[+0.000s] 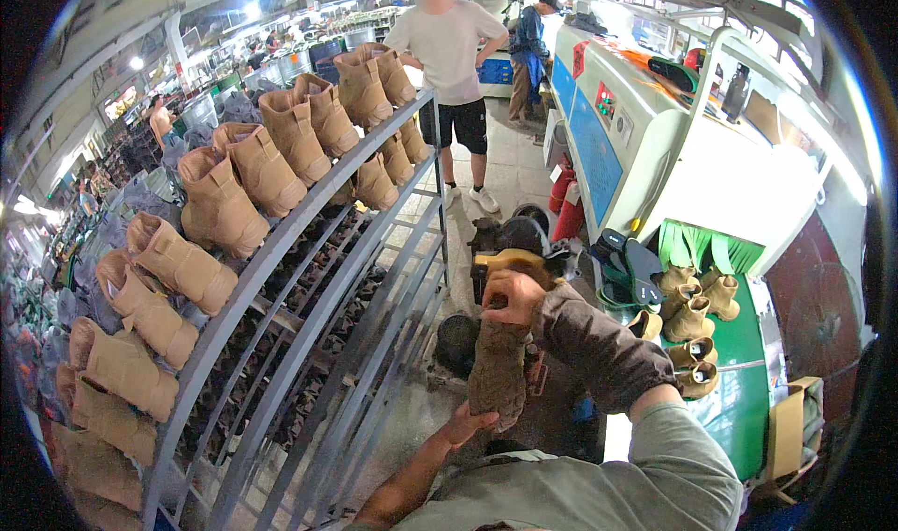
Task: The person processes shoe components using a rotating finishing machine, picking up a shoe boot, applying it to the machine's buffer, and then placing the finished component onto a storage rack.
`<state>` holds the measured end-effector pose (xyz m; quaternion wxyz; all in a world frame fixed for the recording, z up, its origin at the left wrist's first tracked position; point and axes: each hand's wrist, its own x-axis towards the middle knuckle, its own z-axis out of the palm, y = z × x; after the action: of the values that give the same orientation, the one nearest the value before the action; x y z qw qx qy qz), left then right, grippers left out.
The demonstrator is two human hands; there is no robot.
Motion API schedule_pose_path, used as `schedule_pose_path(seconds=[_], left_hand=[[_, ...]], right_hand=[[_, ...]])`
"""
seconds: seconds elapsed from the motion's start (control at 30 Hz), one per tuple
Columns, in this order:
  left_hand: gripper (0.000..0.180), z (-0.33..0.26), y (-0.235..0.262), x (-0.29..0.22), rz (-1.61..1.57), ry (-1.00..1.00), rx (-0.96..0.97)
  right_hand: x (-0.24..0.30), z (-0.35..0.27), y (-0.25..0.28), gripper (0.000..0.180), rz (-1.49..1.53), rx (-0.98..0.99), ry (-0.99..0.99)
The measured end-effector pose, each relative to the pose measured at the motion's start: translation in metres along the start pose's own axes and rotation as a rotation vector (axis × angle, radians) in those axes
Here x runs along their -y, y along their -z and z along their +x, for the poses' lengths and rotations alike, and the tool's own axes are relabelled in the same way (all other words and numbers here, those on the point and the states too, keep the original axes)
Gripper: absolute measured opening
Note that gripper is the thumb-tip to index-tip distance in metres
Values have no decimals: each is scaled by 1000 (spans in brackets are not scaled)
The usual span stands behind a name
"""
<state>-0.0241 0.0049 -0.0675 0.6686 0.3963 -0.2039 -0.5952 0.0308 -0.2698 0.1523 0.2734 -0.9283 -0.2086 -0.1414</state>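
Observation:
Between my two hands is a dark brown, rough-surfaced, shoe-shaped piece (499, 374); its exact kind does not show. My right hand (514, 298), its forearm in a dark sleeve, curls its fingers round the far end. At the near end, my left hand (467, 425) is closed on the piece's lower left edge. Just beyond my right hand stands a machine with a yellow top part (510, 259) and dark round parts. A black round part (457, 342) of it lies left of the piece.
A grey metal rack (281, 283) on the left carries tan boots (224, 201) in rows. At right, a white and blue machine (599, 129) feeds a green conveyor (744, 428) with tan boots (689, 320). Dark insoles (625, 269) lie beside it. A person (447, 54) stands ahead, near red extinguishers (566, 203).

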Motion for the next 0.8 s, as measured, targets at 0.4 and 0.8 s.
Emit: schedule_pose_path(seconds=[0.4,0.8], left_hand=[[80,-5,11,2,286,88,-263],[69,-25,-2,-8,586,-12,-165]], right_hand=[[33,-30,-29,36,-188,-140,-239],[110,-60,-45,38,-257,-272,-265]])
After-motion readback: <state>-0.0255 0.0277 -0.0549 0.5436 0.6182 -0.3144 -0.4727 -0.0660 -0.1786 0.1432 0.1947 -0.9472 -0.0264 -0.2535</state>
